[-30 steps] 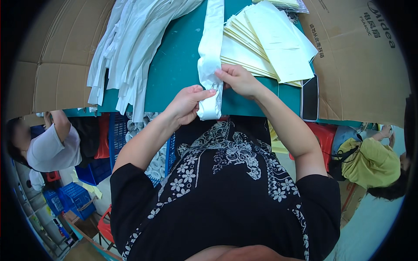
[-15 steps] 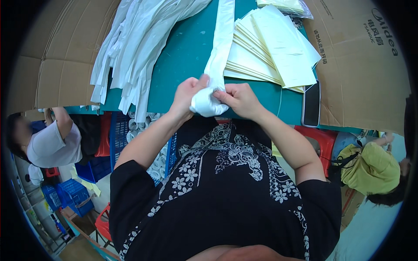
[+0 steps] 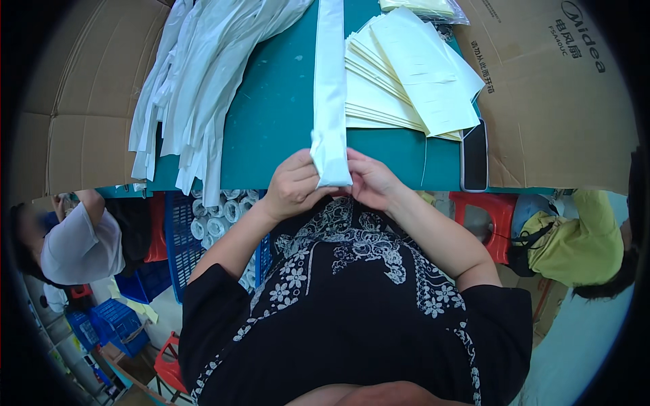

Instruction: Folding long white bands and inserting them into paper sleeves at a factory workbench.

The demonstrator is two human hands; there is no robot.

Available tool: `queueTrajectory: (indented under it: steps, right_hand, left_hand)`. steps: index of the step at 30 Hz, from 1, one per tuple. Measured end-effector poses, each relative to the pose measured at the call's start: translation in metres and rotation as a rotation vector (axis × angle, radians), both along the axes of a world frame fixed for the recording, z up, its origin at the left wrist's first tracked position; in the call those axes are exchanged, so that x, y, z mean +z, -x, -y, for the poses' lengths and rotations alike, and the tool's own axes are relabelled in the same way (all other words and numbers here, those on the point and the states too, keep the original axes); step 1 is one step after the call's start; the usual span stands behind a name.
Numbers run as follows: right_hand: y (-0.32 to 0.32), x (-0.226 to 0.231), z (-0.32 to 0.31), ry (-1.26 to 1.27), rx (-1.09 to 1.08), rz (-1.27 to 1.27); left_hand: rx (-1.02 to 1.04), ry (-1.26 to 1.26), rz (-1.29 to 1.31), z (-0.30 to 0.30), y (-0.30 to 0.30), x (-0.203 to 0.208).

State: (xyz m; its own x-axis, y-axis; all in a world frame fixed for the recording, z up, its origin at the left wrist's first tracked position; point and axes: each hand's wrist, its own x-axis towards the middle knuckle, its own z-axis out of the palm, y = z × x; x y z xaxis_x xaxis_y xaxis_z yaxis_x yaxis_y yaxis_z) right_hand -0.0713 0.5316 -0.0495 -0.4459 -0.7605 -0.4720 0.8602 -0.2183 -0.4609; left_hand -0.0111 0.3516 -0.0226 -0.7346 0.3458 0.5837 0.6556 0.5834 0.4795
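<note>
White, flat, fabric-like strip is running along the green surface, its folded near end lying between both hands at the front edge. The left hand is gripping the end's left side, fingers curled shut; the right hand is touching the right side, fingers half bent, their grip hidden. Good folding is probably depending on even tension and aligned edges. Pale yellow papery sheets are fanning out close on the right, possibly catching the strip. Loose white strips are lying well left; brown cardboard is bordering the right. Below, a blue plastic basket is holding white rolls.
</note>
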Motion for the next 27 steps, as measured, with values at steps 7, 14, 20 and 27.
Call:
queueTrajectory:
  steps: [7,14,20,27]
  right_hand:
    - [0.020,0.014,0.008,0.070,0.086,-0.288]
    - [0.008,0.016,0.017,-0.173,0.192,-0.502]
    - [0.009,0.016,0.014,-0.104,-0.097,-0.240]
    - [-0.005,-0.018,0.015,0.308,-0.229,0.054]
  left_hand:
    - [0.106,-0.549,0.912,0.004,-0.014,0.016]
    - [0.085,-1.352,1.457,0.006,0.023,0.006]
    - [0.204,-0.784,0.604,0.002,-0.013,-0.028]
    - [0.113,0.018,-0.087,-0.014,-0.012,-0.015]
